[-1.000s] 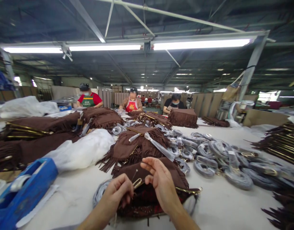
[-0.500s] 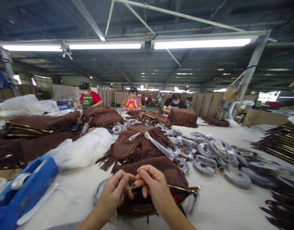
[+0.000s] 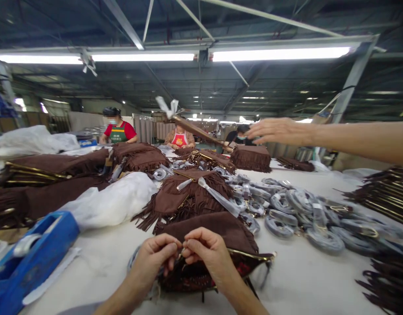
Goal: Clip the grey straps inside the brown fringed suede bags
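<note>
A brown suede bag (image 3: 221, 232) with a gold-coloured frame lies open on the white table (image 3: 303, 280) right in front of me. My left hand (image 3: 153, 258) and my right hand (image 3: 204, 251) meet at its near rim, both with fingers pinched together on a small metal piece of the bag's opening; what exactly they pinch is too small to make out. A wrapped grey strap lies under the bag at the left.
A co-worker's bare arm and hand (image 3: 280, 130) reach in from the right at head height, beside a bag strap (image 3: 191, 124) in the air. Fringed brown bags (image 3: 188, 192), several wrapped grey straps (image 3: 296, 210), a white plastic bag (image 3: 112, 203) and a blue tape dispenser (image 3: 33, 253) crowd the table. Three workers stand at the far end.
My right hand came down from an open reach and pinched in against my left hand at the bag's rim. A co-worker's arm has come in from the right with a strap in the air.
</note>
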The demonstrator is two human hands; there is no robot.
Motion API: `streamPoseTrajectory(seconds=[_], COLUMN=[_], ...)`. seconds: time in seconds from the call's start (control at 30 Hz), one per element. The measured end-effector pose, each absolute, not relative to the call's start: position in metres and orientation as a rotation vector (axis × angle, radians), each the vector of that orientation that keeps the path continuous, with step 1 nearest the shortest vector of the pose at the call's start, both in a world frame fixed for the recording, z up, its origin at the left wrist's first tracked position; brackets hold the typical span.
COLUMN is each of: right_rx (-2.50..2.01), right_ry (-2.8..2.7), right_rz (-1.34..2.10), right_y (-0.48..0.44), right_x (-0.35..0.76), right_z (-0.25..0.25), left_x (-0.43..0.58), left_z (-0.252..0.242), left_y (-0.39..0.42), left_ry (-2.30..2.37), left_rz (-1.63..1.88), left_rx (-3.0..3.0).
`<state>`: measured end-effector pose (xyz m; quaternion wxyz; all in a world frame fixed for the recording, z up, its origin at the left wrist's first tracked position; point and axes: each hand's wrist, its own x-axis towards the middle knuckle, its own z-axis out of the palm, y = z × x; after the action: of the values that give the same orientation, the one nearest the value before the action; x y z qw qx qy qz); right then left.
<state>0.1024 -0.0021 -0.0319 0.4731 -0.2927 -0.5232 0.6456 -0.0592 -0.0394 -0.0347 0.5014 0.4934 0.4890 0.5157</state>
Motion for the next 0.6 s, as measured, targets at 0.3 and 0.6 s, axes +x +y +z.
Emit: streamPoseTrajectory(seconds=[0.3,0.6], right_rx=[-0.711,-0.727], right_ry=[-1.47,-1.579], right_rz=[1.43,1.325], right_y=[-0.005,-0.005], right_x=[0.101,0.101], right_z=[-0.035,-0.035], left_x=[-0.057,-0.056], left_z=[-0.026,-0.028], left_y=[-0.049,-0.051], left_ry=[1.401,1.417], left_rz=[1.22,1.212], left_rx=[1.724,1.845])
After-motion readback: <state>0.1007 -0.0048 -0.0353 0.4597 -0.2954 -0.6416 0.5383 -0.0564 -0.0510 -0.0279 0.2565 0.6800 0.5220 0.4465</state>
